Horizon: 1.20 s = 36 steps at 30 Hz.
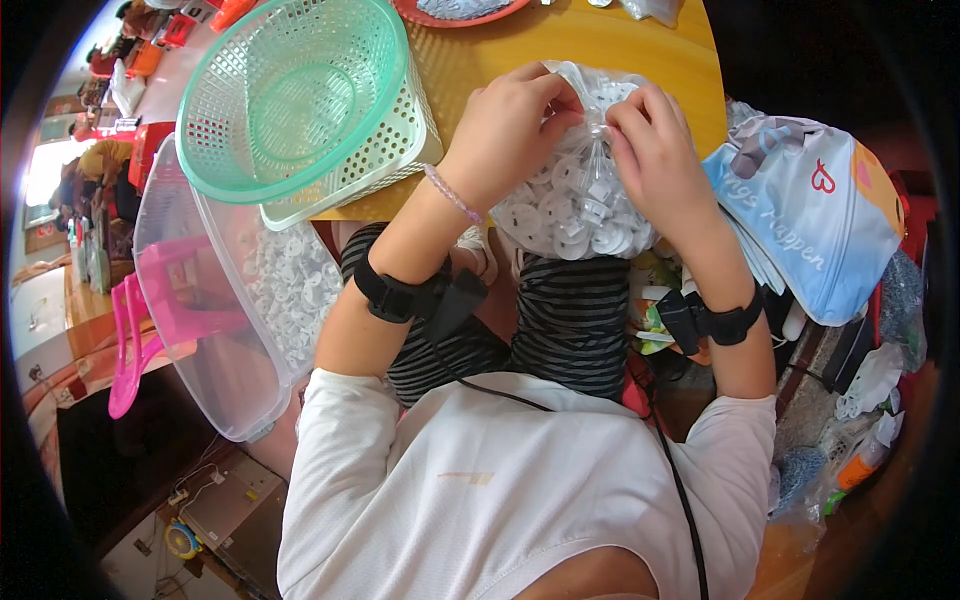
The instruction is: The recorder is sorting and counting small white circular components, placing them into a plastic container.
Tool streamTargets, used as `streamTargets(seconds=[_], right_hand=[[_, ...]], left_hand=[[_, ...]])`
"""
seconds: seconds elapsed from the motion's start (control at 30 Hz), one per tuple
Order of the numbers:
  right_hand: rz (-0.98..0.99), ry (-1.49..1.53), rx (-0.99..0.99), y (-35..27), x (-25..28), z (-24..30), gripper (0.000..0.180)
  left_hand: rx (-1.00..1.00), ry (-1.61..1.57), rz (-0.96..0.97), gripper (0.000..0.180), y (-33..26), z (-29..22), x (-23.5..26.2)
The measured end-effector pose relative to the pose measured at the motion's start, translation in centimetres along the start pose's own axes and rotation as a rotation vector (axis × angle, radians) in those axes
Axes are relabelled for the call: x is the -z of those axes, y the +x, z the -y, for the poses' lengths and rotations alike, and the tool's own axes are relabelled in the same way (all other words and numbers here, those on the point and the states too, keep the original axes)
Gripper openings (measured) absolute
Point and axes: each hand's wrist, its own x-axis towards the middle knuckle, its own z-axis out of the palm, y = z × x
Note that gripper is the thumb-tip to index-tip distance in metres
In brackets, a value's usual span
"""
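A clear plastic bag [575,215] full of small white round plastic parts rests at the near edge of the yellow table, above my knees. Its gathered neck stands upright between my two hands. My left hand [515,125] pinches the neck from the left, thumb against the fingers. From the right, my right hand [655,150] grips the same gathered plastic with its fingertips. The fingertips nearly meet, and whether the neck is knotted cannot be made out.
A green perforated basin [200,165] sits in a white basket [395,165] on the yellow table [660,40], left of the bag. Below them, a clear bin [215,360] holds more white parts [295,290]. A pink chair [190,300] is beyond it. A blue printed bag [815,215] stands at right.
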Motion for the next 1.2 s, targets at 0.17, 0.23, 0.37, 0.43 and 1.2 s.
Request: streamTargets(seconds=[0.17,0.23,0.37,0.43,1.2], right_hand=[[0.062,0.028,-0.010,0.4,0.3,-0.1,0.017],[0.089,0.031,-0.003,0.5,0.3,-0.3,0.018],[0.105,0.017,0.003,0.5,0.2,-0.6,0.017],[0.108,0.026,-0.008,0.5,0.2,-0.7,0.015],[0.065,0.164,-0.071,0.7,0.5,-0.4,0.018]], left_hand=[[-0.020,0.096,-0.074,0.011,-0.4,0.2,-0.3],[-0.038,0.143,-0.104,0.011,-0.6,0.0,-0.4],[-0.026,0.169,-0.125,0.010,-0.7,0.0,-0.4],[-0.032,0.162,-0.137,0.010,-0.7,0.2,-0.5],[-0.074,0.504,-0.322,0.016,-1.8,-2.4,-2.9]])
